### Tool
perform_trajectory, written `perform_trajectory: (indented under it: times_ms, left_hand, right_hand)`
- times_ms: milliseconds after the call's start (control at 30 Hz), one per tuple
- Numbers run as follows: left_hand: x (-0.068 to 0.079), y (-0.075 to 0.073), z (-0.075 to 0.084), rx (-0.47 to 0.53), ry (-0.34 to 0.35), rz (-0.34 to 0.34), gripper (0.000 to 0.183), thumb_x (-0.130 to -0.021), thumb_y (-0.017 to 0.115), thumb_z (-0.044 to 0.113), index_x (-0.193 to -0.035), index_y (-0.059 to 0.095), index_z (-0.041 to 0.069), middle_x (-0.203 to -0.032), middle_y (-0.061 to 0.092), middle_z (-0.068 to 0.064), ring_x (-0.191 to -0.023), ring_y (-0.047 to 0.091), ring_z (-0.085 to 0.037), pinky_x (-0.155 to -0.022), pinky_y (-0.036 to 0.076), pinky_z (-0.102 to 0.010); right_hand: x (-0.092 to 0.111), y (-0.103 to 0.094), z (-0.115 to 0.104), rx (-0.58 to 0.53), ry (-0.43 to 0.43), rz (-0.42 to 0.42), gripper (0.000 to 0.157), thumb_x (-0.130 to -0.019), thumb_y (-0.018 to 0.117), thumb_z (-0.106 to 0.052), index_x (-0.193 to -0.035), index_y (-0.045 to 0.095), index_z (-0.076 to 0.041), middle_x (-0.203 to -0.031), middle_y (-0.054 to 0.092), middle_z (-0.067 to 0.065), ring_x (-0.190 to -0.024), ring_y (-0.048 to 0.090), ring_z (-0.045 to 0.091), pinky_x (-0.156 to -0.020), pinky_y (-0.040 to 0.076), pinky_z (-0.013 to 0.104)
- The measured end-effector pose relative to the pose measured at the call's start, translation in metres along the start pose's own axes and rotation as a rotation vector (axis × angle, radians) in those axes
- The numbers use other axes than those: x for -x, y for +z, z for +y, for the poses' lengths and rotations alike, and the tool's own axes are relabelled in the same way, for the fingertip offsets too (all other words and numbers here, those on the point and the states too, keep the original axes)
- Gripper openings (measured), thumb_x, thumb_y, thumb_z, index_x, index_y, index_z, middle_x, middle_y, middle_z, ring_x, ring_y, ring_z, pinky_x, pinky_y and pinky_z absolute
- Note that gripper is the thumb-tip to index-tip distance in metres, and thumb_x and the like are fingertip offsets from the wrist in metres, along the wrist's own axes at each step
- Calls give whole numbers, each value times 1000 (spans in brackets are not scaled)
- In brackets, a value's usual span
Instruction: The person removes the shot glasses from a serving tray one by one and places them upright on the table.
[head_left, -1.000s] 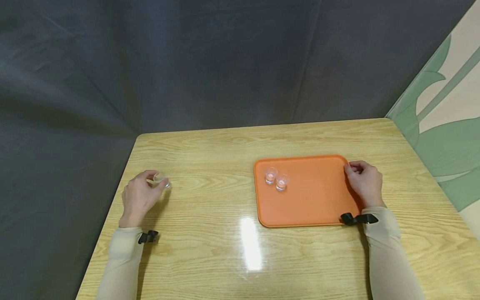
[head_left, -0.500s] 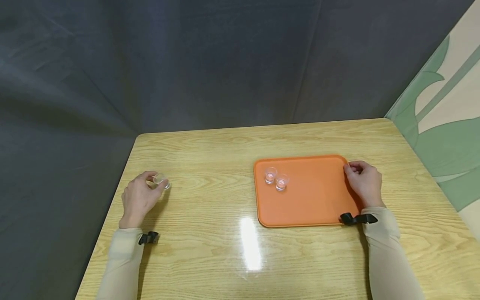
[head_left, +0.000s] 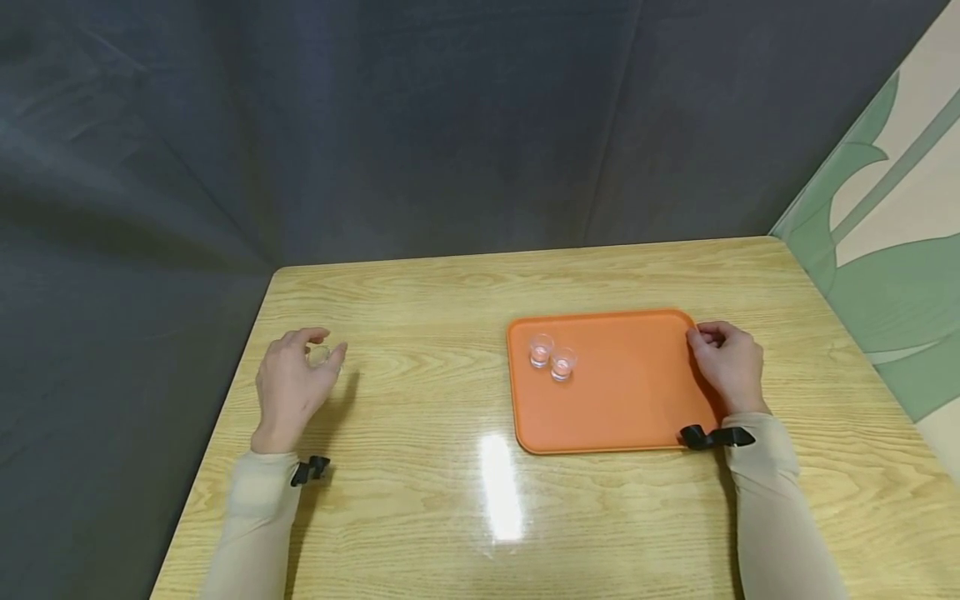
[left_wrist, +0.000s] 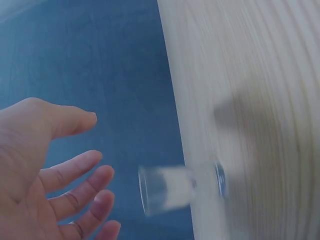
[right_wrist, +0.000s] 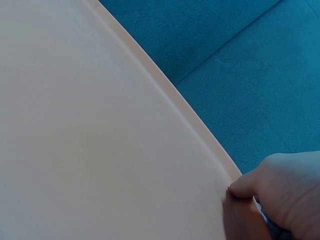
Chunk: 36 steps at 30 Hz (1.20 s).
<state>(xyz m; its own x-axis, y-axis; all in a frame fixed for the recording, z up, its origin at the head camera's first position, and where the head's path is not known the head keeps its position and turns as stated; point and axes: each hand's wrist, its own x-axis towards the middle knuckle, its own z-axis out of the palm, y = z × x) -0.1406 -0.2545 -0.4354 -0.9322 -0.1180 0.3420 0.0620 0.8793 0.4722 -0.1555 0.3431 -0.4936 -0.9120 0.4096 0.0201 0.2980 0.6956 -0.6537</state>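
Note:
A small clear shot glass stands on the wooden table, slightly blurred in the left wrist view. My left hand hovers just above it, thumb and fingers spread and apart from the glass. From the head view, only part of that glass shows between thumb and forefinger. At the right, my right hand pinches the rim of an orange tray, thumb on the inner side of the edge. Its other fingers are mostly hidden. Two more shot glasses, one behind the other, stand on the tray's left part.
The light wooden table extends around and between the hands. A dark cloth hangs behind it and along the left side. At the right is a green-and-beige leaf-patterned surface.
My left hand has let go of the shot glass, its fingers spreading as it lifts and shifts slightly right. The right hand and the tray stay where they were.

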Motion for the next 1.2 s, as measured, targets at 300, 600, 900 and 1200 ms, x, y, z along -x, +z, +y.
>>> perform_trajectory:
  times_ms: [300,600,900,1200]
  left_hand:
    - [2,28,35,63,101,-138,41,-98,77,38,-125,77,8,-115,78,-13,-100,70,-36,-75,56,-53]
    - [-1,51,74,108,155,-260,41,-98,76,39,-128,76,11,-118,77,-10,-104,70,-32,-78,57,-49]
    - [5,81,118,131,247,-376,40,-98,77,38,-128,76,12,-117,77,-6,-106,69,-27,-84,58,-46]
    - [6,109,161,167,347,-462,43,-98,76,37,-131,74,11,-118,75,-5,-109,69,-25,-84,58,-44]
  right_hand:
    - [0,1,2,-5,-12,1,44,-107,60,-35,-122,73,4,-106,72,18,-78,55,12,-64,40,15]
    - [0,0,0,-13,-13,0,43,-107,60,-35,-122,73,4,-105,71,17,-80,56,15,-64,40,15]
    - [-1,2,3,-6,6,-9,45,-108,58,-36,-124,72,3,-106,71,18,-84,57,20,-65,40,17]
    - [3,-1,-4,-15,-5,-2,43,-107,59,-33,-123,72,5,-106,71,19,-85,58,22,-63,40,15]
